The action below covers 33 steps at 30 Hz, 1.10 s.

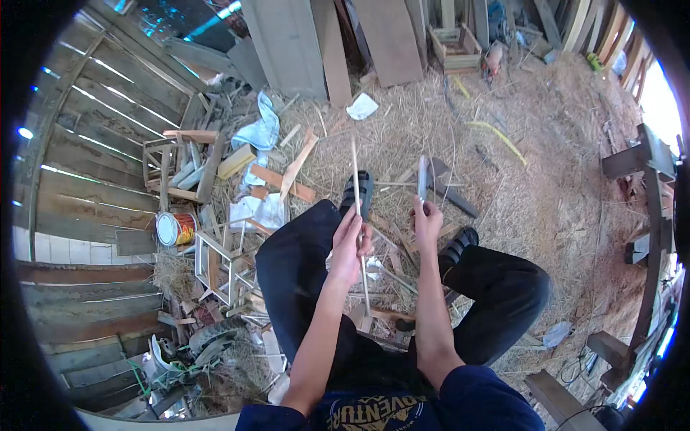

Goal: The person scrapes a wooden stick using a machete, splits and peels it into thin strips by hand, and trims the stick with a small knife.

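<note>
My left hand is closed around a thin wooden stick, held nearly upright in the view, its lower end reaching down between my legs. My right hand grips a knife with its pale blade pointing forward, away from me. A gap separates the blade from the stick. Beyond the knife, a dark flat piece with a bar-like end lies on the ground; its kind is unclear. My sandalled feet stand on either side of the hands.
Wood scraps and shavings cover the ground. At left are a paint can, a wooden crate and small white frames. Boards lean at the back. A beam structure stands at right.
</note>
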### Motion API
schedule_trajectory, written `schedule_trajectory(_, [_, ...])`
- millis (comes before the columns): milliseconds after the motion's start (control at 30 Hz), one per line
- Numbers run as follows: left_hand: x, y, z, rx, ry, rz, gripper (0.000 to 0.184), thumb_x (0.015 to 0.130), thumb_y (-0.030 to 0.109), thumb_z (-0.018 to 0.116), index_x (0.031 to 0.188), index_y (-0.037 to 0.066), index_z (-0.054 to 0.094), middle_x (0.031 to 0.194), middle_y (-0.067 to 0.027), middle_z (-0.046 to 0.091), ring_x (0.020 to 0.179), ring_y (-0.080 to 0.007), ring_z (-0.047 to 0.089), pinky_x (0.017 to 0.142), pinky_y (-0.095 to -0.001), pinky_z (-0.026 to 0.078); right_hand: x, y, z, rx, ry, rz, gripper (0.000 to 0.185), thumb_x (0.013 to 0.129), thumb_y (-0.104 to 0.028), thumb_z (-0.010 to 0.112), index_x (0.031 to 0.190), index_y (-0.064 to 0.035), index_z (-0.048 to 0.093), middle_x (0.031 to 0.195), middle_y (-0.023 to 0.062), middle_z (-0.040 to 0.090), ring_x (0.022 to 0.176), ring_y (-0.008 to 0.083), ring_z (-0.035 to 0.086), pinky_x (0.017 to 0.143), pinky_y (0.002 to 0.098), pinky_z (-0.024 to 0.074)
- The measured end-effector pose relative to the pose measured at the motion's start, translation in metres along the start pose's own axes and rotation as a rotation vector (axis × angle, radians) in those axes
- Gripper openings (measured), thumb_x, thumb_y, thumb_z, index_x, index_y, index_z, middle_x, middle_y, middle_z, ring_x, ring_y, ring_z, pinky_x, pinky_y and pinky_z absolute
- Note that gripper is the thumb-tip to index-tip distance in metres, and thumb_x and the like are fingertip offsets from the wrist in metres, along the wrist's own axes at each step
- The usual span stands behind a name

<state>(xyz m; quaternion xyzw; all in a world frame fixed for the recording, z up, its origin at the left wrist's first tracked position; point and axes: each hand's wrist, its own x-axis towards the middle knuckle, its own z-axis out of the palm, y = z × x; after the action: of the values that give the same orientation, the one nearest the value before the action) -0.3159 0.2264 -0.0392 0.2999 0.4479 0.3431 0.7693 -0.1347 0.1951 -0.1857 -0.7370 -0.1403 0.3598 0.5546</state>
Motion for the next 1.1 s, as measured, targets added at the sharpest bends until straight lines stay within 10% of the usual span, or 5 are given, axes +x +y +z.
schedule_trajectory(300, [-0.101, 0.058, 0.01, -0.14, -0.165, 0.084, 0.044, 0.107, 0.022, 0.052, 0.148, 0.009, 0.047, 0.077, -0.001, 0.055, 0.046, -0.0049, 0.032, 0.046, -0.0225, 0.025, -0.151, -0.154, -0.035, 0.093, -0.107, -0.547, 0.035, 0.105, -0.031, 0.058, 0.114, 0.0019, 0.064, 0.07, -0.0015, 0.052, 0.064, 0.0067, 0.043, 0.057, 0.0257, 0.0376])
schedule_trajectory(1100, [-0.285, 0.108, -0.021, 0.078, -0.486, 0.38, 0.033, 0.108, 0.024, 0.05, 0.134, 0.005, 0.059, 0.074, 0.0028, 0.05, 0.05, -0.0019, 0.033, 0.042, -0.0198, 0.023, -0.378, -0.23, -0.059, -0.095, -0.406, -0.775, 0.04, 0.087, -0.03, 0.08, 0.112, 0.0004, 0.073, 0.086, 0.0115, 0.072, 0.076, 0.0149, 0.066, 0.067, 0.0311, 0.0514])
